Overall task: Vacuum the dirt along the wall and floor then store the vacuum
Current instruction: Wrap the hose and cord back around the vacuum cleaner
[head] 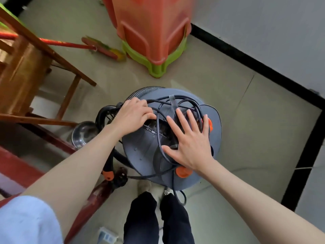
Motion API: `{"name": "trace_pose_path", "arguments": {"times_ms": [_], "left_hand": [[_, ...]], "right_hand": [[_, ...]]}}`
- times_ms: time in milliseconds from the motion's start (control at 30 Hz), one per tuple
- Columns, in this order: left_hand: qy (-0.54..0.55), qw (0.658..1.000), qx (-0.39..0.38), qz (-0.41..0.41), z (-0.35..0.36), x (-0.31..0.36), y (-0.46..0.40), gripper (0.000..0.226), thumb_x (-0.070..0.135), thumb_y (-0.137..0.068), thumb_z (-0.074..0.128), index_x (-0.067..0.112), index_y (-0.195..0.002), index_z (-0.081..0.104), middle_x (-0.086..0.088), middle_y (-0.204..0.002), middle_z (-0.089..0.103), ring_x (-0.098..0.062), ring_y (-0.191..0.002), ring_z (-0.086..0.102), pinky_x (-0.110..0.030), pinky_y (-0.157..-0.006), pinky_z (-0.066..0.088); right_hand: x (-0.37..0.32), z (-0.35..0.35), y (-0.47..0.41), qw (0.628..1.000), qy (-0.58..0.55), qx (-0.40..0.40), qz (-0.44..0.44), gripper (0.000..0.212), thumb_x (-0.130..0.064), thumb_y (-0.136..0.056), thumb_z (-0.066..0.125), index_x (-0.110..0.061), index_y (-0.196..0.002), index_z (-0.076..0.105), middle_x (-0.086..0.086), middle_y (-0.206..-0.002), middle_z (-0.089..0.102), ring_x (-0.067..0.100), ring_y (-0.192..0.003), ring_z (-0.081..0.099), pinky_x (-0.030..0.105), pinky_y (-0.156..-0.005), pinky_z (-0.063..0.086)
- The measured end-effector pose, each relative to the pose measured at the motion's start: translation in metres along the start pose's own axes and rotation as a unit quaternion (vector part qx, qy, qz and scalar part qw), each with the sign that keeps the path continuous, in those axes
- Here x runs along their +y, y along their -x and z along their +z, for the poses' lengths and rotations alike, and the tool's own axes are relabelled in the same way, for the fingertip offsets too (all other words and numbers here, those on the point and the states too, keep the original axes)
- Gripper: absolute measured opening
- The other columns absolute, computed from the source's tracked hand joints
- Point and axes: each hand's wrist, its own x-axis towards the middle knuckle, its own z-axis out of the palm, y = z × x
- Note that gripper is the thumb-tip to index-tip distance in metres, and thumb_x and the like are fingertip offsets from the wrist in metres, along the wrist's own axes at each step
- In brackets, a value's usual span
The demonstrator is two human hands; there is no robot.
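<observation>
A round grey canister vacuum [140, 148] with orange clips stands on the floor in front of my feet. Its black power cord [158, 131] lies in loose loops over the lid, and one end trails down to the floor by my shoes. A grey ribbed hose [140, 91] curves round its far side. My left hand [133, 116] rests on the lid's left part, its fingers curled over the cord loops. Flat on the cord with spread, straight fingers lies my right hand [190, 138].
A stack of orange and green plastic stools [153, 41] stands just beyond the vacuum. A broom [103, 48] lies on the floor at the left. A wooden chair [26, 67], a red frame [52, 143] and a steel bowl [84, 133] are at the left. The wall's black skirting [263, 67] runs at the right.
</observation>
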Motion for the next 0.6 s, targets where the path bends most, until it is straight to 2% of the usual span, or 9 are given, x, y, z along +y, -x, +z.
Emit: {"name": "trace_pose_path", "arguments": {"times_ms": [167, 367, 467, 600], "left_hand": [[0.007, 1.000, 0.023, 0.010, -0.013, -0.024, -0.022, 0.029, 0.036, -0.095, 0.048, 0.020, -0.104, 0.070, -0.002, -0.097, 0.054, -0.024, -0.100, 0.043, -0.032, -0.086, 0.026], [-0.009, 1.000, 0.015, -0.019, -0.048, -0.055, -0.066, 0.031, 0.038, -0.096, 0.044, 0.021, -0.108, 0.067, -0.003, -0.104, 0.054, -0.026, -0.109, 0.041, -0.036, -0.095, 0.029], [-0.016, 0.998, 0.043, -0.030, -0.064, -0.070, -0.088, 0.033, 0.039, -0.096, 0.044, 0.018, -0.107, 0.066, -0.003, -0.104, 0.054, -0.027, -0.111, 0.042, -0.037, -0.095, 0.030], [-0.040, 0.996, 0.068, -0.051, -0.083, -0.089, -0.116, 0.037, 0.041, -0.097, 0.042, 0.017, -0.116, 0.064, -0.009, -0.116, 0.055, -0.029, -0.115, 0.042, -0.038, -0.098, 0.030]], "right_hand": [[0.000, 0.005, -0.033, 0.997, -0.058, 0.051, -0.007, 0.073, -0.062, -0.077, 0.048, -0.029, -0.142, 0.048, 0.006, -0.153, 0.039, 0.036, -0.143, 0.030, 0.064, -0.113, 0.004], [-0.001, -0.007, -0.100, 0.997, -0.068, 0.040, -0.005, 0.078, -0.065, -0.077, 0.039, -0.031, -0.147, 0.040, 0.005, -0.158, 0.030, 0.035, -0.147, 0.019, 0.058, -0.112, -0.006], [-0.002, -0.015, -0.135, 0.998, -0.053, 0.029, -0.008, 0.081, -0.069, -0.076, 0.030, -0.036, -0.150, 0.030, 0.001, -0.161, 0.020, 0.031, -0.150, 0.008, 0.057, -0.112, -0.012], [-0.004, -0.026, -0.180, 0.999, -0.050, 0.020, -0.002, 0.086, -0.072, -0.071, 0.018, -0.042, -0.151, 0.021, -0.003, -0.163, 0.009, 0.027, -0.151, -0.003, 0.054, -0.112, -0.017]]}}
